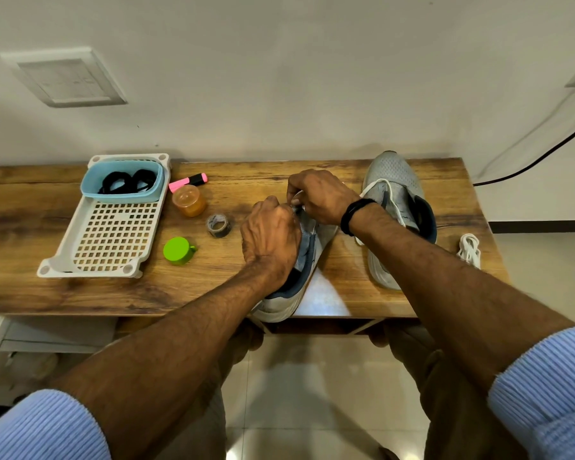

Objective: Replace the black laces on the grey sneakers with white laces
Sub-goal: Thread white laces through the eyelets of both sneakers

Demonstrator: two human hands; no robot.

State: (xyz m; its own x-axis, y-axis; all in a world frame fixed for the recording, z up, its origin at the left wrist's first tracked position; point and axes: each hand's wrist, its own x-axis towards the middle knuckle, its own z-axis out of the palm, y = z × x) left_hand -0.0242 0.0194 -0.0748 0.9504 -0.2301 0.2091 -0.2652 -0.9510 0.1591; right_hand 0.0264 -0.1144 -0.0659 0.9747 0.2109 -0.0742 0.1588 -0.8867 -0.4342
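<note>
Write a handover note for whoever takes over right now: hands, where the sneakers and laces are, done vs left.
Hands: left hand grips the upper of the near sneaker; right hand pinches what looks like a white lace at its eyelets.
Things: black laces lie in the blue tub. The far sneaker stands to the right with a white lace loose on it. A white lace bundle lies at the right edge of the table.
Done: no black lace shows on either sneaker.
Left: finish threading the near sneaker, then check and tie the far one.
</note>
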